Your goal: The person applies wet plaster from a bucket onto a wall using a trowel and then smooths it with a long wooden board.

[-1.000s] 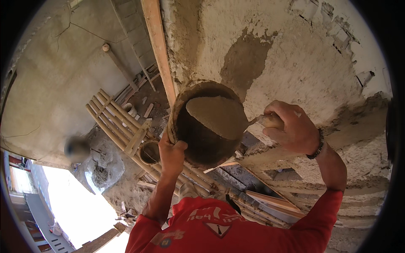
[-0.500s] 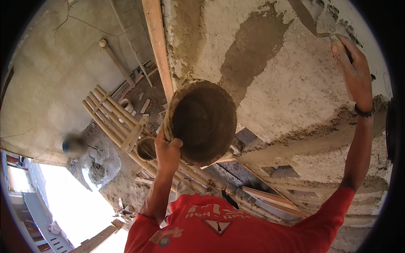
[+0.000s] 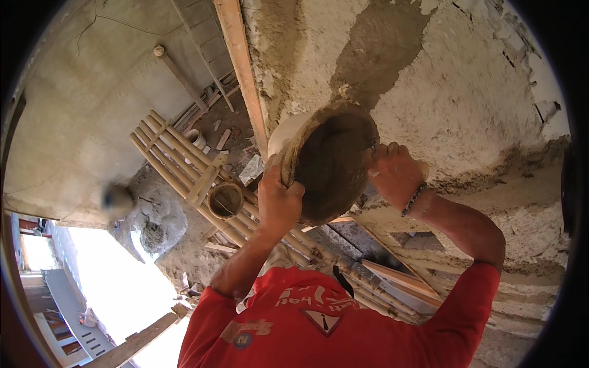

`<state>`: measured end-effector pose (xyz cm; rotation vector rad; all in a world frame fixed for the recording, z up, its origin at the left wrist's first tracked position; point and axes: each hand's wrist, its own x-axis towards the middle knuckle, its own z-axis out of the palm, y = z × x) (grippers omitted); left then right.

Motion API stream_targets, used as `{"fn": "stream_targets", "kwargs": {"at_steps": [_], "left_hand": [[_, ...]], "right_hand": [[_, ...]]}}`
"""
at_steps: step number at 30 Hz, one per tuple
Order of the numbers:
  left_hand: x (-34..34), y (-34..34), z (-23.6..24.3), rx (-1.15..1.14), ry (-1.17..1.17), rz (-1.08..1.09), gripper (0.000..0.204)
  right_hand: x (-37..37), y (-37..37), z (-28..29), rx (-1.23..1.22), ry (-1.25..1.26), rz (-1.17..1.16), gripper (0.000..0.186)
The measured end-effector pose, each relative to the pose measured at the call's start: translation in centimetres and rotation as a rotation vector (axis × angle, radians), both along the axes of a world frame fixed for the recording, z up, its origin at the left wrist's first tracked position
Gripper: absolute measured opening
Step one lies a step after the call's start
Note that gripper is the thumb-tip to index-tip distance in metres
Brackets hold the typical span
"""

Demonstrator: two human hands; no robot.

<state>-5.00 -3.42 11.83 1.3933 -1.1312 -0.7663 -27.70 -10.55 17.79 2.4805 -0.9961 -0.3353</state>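
Observation:
My left hand [image 3: 280, 196] grips the rim of a round, mortar-caked bucket [image 3: 334, 175], which is tilted with its dark mouth toward me and holds dark residue. My right hand [image 3: 396, 175] is closed at the bucket's right rim, fingers curled; what it holds is mostly hidden, and the trowel's blade cannot be made out. Beyond the bucket is the rough wall [image 3: 466, 104], with a darker patch of wet mortar [image 3: 386, 43] above the bucket. An upright wooden board [image 3: 239, 67] runs along the wall's left edge.
Bamboo scaffolding [image 3: 159, 153] below carries a smaller bucket [image 3: 225, 201]. A ladder [image 3: 208, 64] and a wooden post [image 3: 181, 80] lean against the plastered left wall [image 3: 73, 110]. A white pail [image 3: 195, 138], rubble and a mortar pile [image 3: 152, 233] lie below, near a bright opening [image 3: 104, 276].
My right hand went up to the upper right wall with the trowel, then came back down to the bucket's rim. The bucket has risen and moved right, tilting more, and the trowel blade is out of sight.

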Motion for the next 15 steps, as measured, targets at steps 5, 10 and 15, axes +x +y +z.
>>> {"fn": "stream_targets", "kwargs": {"at_steps": [5,10,15], "left_hand": [[-0.9,0.1,-0.1,-0.045,-0.238,-0.008,0.052],[-0.5,-0.1,-0.4,0.134,-0.133,-0.039,0.055],[0.9,-0.2,0.2,0.035,0.22,0.03,0.047]], "right_hand": [[-2.1,-0.9,-4.8,0.204,-0.24,0.029,0.028],[-1.6,0.7,-8.0,0.617,-0.643,-0.127,0.034],[-1.3,0.5,-2.9,0.595,-0.711,-0.152,0.036]]}}
